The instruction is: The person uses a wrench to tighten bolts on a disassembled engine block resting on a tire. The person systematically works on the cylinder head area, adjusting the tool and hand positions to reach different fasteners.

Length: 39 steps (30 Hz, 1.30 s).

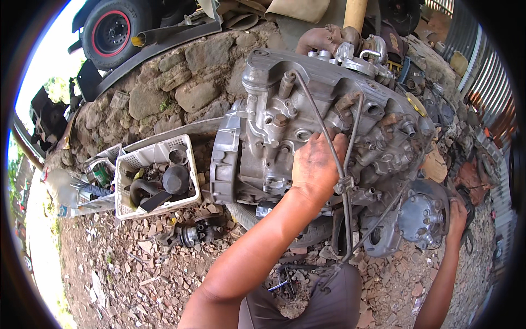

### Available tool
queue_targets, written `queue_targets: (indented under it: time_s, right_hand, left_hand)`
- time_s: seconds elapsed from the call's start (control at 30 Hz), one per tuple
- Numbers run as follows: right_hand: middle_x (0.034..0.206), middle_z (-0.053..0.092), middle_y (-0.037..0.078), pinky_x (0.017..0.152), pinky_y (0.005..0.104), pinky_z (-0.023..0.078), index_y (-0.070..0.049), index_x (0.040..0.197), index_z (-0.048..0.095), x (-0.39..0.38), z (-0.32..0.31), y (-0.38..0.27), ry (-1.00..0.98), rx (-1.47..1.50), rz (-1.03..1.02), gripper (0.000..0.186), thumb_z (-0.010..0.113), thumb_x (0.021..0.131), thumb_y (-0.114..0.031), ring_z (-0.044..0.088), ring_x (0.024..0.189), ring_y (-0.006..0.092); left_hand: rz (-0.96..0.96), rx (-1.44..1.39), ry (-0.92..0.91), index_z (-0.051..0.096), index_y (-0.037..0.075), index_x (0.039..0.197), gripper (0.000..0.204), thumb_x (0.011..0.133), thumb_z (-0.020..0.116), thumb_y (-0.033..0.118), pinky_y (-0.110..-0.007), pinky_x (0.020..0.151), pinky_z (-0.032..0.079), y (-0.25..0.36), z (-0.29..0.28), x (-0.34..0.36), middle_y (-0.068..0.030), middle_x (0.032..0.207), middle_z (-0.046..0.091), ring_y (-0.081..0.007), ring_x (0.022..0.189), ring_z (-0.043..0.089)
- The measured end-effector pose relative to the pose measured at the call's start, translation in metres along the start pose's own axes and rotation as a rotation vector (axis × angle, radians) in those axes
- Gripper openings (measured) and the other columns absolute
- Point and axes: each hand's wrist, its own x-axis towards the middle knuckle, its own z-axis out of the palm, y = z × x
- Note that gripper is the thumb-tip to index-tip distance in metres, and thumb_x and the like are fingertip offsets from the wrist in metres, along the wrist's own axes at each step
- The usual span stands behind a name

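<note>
A large grey metal engine (263,170) fills the middle of the view, with bolts, ports and fittings over its near face. My left hand (320,159) presses in against that face, its fingers curled and their tips hidden, so what they hold does not show. Thin bent metal pipes (313,104) run down from the engine's upper part, passing in front of that hand. At the right, my right hand (456,216) is closed on the outer edge of a round metal housing (419,216) at the engine's lower end. Some of its fingers are hidden.
A white plastic crate (154,211) of greasy parts stands left of the engine. A loose metal part (192,234) lies on the stony ground (126,268). Behind rises a stone wall (197,93), with a red-rimmed wheel (112,34) above. More parts (468,178) clutter the right side.
</note>
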Motion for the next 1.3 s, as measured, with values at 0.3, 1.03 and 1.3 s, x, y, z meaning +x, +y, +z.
queue_targets:
  time_s: [0.3,1.03,1.3]
  right_hand:
    - [0.113,0.066,0.012,0.094,0.0284,0.041,0.008,0.115,0.062,-0.009,0.007,-0.033,0.015,0.023,0.081,0.035,0.052,0.094,-0.018,0.06,0.103,0.0183]
    - [0.09,0.061,0.017,0.076,0.0452,0.05,-0.001,0.09,0.062,-0.001,0.144,-0.295,-0.323,-0.7,-1.067,0.018,0.066,0.075,-0.008,0.062,0.087,0.0356]
    - [0.093,0.06,0.017,0.076,0.0443,0.052,0.002,0.088,0.061,0.001,0.162,-0.289,-0.259,-0.784,-1.131,0.016,0.064,0.076,-0.009,0.063,0.087,0.0353]
  left_hand:
    - [-0.161,-0.356,0.106,0.064,0.005,0.098,0.025,0.094,0.057,0.029,-0.043,0.073,0.048,-0.006,0.014,-0.012,-0.0146,0.081,0.062,-0.033,0.081,0.06]
    - [-0.799,-0.209,0.12,0.069,0.001,0.103,0.035,0.093,0.055,0.032,-0.046,0.084,0.049,-0.096,-0.055,-0.123,-0.0256,0.094,0.067,-0.0423,0.095,0.064]
    - [-0.876,-0.202,0.159,0.067,-0.001,0.094,0.034,0.094,0.055,0.03,-0.048,0.078,0.048,-0.108,-0.079,-0.131,-0.0275,0.087,0.065,-0.0449,0.088,0.062]
